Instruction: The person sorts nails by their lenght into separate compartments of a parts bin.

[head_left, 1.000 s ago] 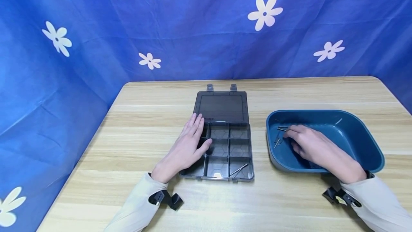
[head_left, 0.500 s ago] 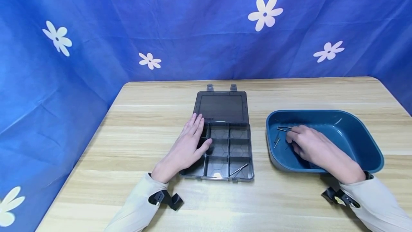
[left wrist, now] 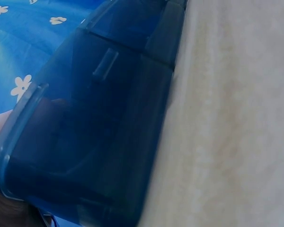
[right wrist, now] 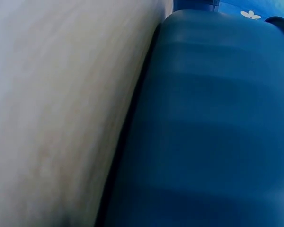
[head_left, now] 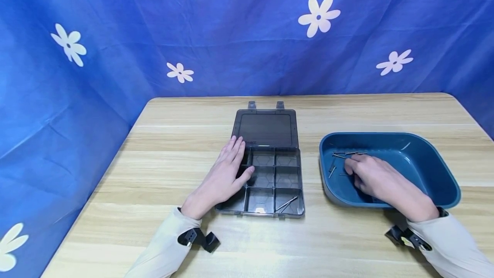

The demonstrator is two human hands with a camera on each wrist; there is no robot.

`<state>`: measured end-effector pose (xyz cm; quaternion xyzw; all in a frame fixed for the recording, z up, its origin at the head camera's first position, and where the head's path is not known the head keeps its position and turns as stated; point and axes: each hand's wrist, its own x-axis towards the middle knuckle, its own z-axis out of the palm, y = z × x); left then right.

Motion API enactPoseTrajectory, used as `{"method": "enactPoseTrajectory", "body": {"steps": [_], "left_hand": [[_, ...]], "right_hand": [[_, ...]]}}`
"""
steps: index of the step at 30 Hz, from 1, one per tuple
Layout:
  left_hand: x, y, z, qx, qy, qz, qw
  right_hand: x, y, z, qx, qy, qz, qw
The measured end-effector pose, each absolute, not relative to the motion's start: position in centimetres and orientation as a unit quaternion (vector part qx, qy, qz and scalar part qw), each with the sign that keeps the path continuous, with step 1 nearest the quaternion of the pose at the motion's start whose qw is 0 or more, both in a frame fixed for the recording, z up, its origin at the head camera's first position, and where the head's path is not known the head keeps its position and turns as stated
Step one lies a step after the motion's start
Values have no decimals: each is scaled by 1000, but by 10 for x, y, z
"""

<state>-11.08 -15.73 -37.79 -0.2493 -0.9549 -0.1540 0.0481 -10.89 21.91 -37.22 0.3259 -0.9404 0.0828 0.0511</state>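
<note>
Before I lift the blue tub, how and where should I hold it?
I'd probably take the blue tub by the rim at both short ends, coming from left and right: it stands upright, both ends are uncovered, and bare table separates it from the compartment box.

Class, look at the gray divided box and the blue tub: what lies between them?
Nothing but a bare strip of wooden table separates the box from the tub; the head view shows this.
</note>
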Motion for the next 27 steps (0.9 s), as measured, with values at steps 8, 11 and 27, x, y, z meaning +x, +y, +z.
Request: {"method": "enactPoseTrajectory", "body": {"steps": [8,11,27], "left_hand": [[-112,-157,-381,-256,-951,-162,58],[-112,-157,-381,-253,-952,-165,53],[-112,-156,-379,-245,-952,-173,51]], "right_hand": [[-110,220,-374,323,-941,84,55],[-109,220,-375,322,-942,85,52],[-111,221,-372,317,-943,94,25]]}}
